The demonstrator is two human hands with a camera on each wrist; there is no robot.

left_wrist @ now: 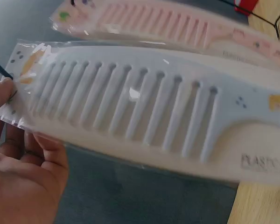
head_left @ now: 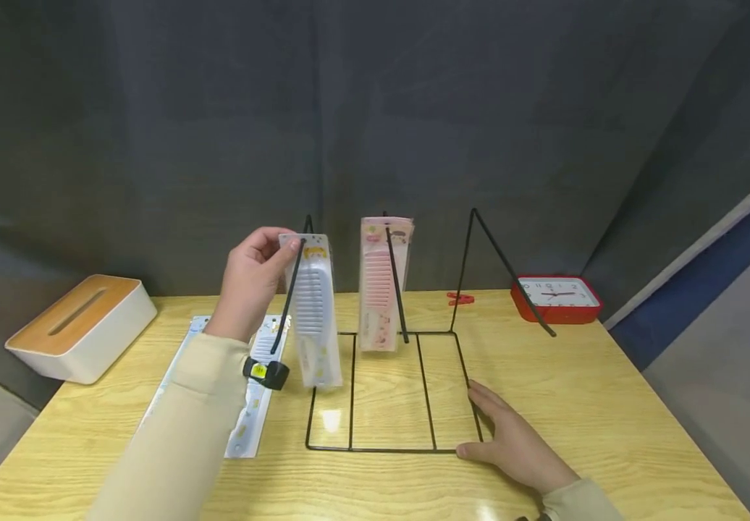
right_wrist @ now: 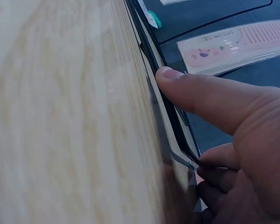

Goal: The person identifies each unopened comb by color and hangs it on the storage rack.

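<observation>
A black wire rack (head_left: 394, 449) stands on the wooden table (head_left: 609, 405) with three slanted hooks. My left hand (head_left: 254, 278) pinches the top of a packaged pale blue comb (head_left: 315, 318) at the left hook; the left wrist view shows my left hand (left_wrist: 23, 172) holding the blue comb (left_wrist: 144, 107) by its wrapper's end. A packaged pink comb (head_left: 380, 289) hangs on the middle hook, and the pink comb (left_wrist: 177, 25) lies just behind the blue one. My right hand (head_left: 512, 434) rests flat on the rack base's front right corner, thumb (right_wrist: 200, 93) pressed along the wire.
A white tissue box with a wooden lid (head_left: 82, 325) sits far left. More packaged combs (head_left: 251, 412) lie flat left of the rack. A red clock (head_left: 557, 297) and a red clip (head_left: 460, 297) are at the back right. The right hook (head_left: 499, 253) is bare.
</observation>
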